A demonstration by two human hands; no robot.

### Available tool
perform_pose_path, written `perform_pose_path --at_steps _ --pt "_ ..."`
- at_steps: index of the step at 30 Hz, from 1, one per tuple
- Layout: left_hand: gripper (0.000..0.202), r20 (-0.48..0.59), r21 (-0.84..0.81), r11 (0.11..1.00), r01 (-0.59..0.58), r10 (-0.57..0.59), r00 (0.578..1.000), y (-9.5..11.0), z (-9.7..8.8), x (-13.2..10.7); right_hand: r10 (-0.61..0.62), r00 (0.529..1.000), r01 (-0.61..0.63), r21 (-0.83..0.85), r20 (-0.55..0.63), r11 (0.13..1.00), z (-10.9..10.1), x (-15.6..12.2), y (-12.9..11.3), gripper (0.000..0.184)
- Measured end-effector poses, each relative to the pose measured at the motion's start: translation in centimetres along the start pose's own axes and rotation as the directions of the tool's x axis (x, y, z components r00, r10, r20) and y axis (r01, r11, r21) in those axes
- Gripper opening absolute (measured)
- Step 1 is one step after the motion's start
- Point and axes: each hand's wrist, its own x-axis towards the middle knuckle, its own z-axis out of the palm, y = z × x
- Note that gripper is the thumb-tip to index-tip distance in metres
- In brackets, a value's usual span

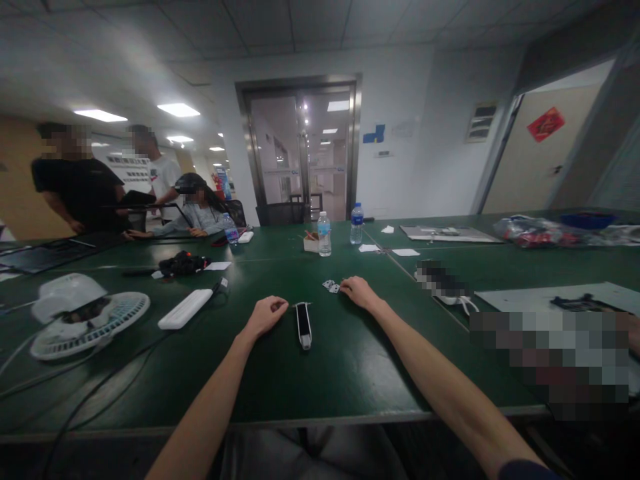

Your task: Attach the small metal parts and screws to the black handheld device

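Note:
On the green table lies a slim white-and-black device (303,327), with a thin crossbar at its far end. My left hand (267,316) rests just left of that crossbar, fingers curled and thumb against the index finger; whatever may be between them is too small to make out. Further right and forward, my right hand (359,293) is closed at the fingertips beside several small white pieces with dark spots (330,287). Its fingertips are close to these pieces, and what they pinch, if anything, is hidden.
A white power strip (186,309) and an opened fan (90,323) with cables lie left. Ahead stand a water bottle (325,235), a blue-capped bottle (357,225) and a small box (311,243). A cabled device (445,283) lies right. Several people are at the left.

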Motion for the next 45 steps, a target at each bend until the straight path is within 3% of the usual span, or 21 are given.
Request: perform_pose_path --at_steps 9,19,28,34,36,40,45 --pt "0.036 0.009 -0.020 1.000 0.008 -0.008 1.000 0.2 -0.2 -0.1 0.008 0.999 -0.007 -0.014 0.045 1.000 -0.2 0.4 -0.8 0.018" --pt "0.038 0.018 -0.032 0.998 0.045 -0.045 0.999 0.4 -0.3 -0.2 0.140 0.988 -0.132 -0.105 0.067 0.986 0.5 1.5 -2.2 0.021" --pt "0.035 0.036 -0.002 1.000 0.012 -0.012 0.999 0.6 -0.2 -0.2 0.150 0.987 -0.138 -0.164 0.063 0.977 1.0 1.0 -2.4 0.026" --pt "0.034 0.028 0.025 0.999 -0.023 0.023 0.999 0.3 0.1 -0.1 0.107 0.992 -0.098 -0.134 0.067 0.986 0.7 0.6 -2.9 0.020" --pt "0.034 0.020 0.024 0.999 -0.024 0.024 1.000 0.3 0.1 -0.1 0.050 0.997 -0.046 -0.065 0.053 0.997 0.6 0.5 -3.8 0.019" --pt "0.033 -0.013 0.014 0.999 -0.049 0.049 0.999 0.7 0.1 -0.1 -0.098 0.994 0.104 0.246 -0.038 0.964 1.1 0.4 -6.9 0.023" --pt "0.030 -0.120 -0.057 0.985 -0.160 0.152 0.981 1.8 0.8 -0.1 -0.071 0.997 0.081 0.495 -0.039 0.865 1.9 0.4 -10.9 0.025"
